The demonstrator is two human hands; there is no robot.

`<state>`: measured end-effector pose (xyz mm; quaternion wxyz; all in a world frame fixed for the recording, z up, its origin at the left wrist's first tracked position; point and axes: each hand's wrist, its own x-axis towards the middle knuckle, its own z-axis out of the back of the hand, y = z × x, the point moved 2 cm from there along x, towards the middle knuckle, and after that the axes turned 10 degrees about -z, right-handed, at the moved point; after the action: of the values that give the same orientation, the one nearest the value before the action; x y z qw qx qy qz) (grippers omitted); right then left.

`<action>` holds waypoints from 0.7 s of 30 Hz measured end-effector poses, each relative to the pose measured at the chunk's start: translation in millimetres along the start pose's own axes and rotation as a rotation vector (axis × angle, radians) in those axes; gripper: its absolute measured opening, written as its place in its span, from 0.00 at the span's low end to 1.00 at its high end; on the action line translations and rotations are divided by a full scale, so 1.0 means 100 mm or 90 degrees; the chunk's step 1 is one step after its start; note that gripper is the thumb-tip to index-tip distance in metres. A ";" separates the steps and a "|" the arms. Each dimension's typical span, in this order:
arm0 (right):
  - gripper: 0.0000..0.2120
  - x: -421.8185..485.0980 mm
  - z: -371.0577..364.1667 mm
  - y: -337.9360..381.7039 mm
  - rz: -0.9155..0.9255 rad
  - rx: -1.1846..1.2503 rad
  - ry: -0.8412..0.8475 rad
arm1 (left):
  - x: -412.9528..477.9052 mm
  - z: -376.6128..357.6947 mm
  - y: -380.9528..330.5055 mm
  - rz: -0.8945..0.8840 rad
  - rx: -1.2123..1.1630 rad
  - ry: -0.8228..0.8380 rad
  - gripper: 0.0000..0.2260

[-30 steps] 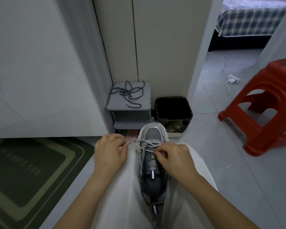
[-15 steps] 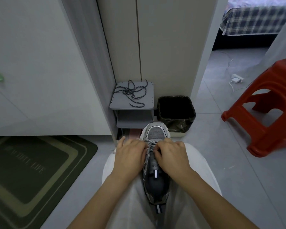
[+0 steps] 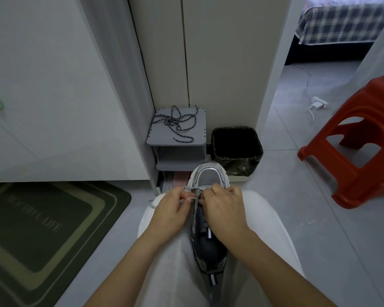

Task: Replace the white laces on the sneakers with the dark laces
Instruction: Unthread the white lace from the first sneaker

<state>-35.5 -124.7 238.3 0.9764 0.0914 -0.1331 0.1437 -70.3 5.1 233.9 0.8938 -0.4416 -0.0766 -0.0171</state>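
Head view: a sneaker [image 3: 210, 177] lies wedged between the person's knees, toe pointing away towards the bin [image 3: 236, 149], heel towards the camera. Its white lace [image 3: 194, 189] is threaded only through the eyelets nearest the toe; the dark tongue below them is bare. The left hand [image 3: 171, 210] sits at the sneaker's left side, thumb and forefinger curled and pinching a strand of the white lace. The right hand [image 3: 225, 209] sits on the sneaker's right side, fingers bent down over the lace rows; their tips are hidden behind the knuckles, so I cannot tell what they grasp. The two hands are just beside each other, almost touching above the tongue. The dark laces [image 3: 175, 124] lie in a loose tangle on top of a small grey shelf [image 3: 177, 141] against the wall, well apart from the hands. A red stool [image 3: 353, 151] stands at the right, a green mat [image 3: 42, 222] on the floor at the left
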 end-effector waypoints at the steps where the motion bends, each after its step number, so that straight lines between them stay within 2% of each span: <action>1: 0.11 0.00 -0.01 0.00 0.002 0.002 -0.005 | 0.00 0.00 0.01 0.009 -0.005 0.000 0.13; 4: 0.10 -0.01 -0.02 0.01 0.006 -0.007 -0.009 | 0.01 0.00 0.06 0.031 -0.036 0.008 0.11; 8: 0.10 0.00 -0.04 -0.01 0.013 -0.001 -0.015 | 0.04 0.01 0.08 0.035 -0.058 0.028 0.03; 14: 0.14 0.03 0.02 0.03 0.046 -0.013 0.007 | 0.07 0.03 0.09 0.039 -0.042 0.036 0.04; 21: 0.11 0.02 -0.05 0.02 0.024 -0.010 -0.044 | 0.06 0.03 0.11 0.070 -0.076 0.024 0.11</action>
<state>-32.9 -121.5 234.2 0.9690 0.0859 -0.1695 0.1577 -63.4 14.7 228.0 0.8666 -0.4974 -0.0343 0.0196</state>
